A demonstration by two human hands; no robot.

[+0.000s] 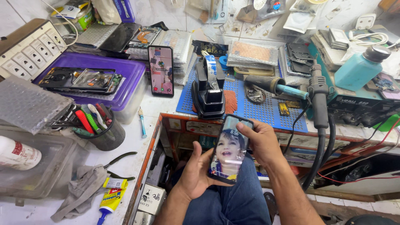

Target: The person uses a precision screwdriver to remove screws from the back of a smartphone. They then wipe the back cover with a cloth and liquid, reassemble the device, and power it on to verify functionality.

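both hands clamp a lit smartphone (228, 149) over the lap, left hand (196, 171) cupping its lower edge, right hand (259, 139) gripping the top, screen tilted faceward for viewing, below the cluttered worktop (137, 146) edge.

Noted on bench: purple tray (125, 79) holding opened phone (81, 80); lit phone (161, 71) propped beside; blue mat (258, 109) carrying black stand (208, 93); teal bottle (358, 68) at right.
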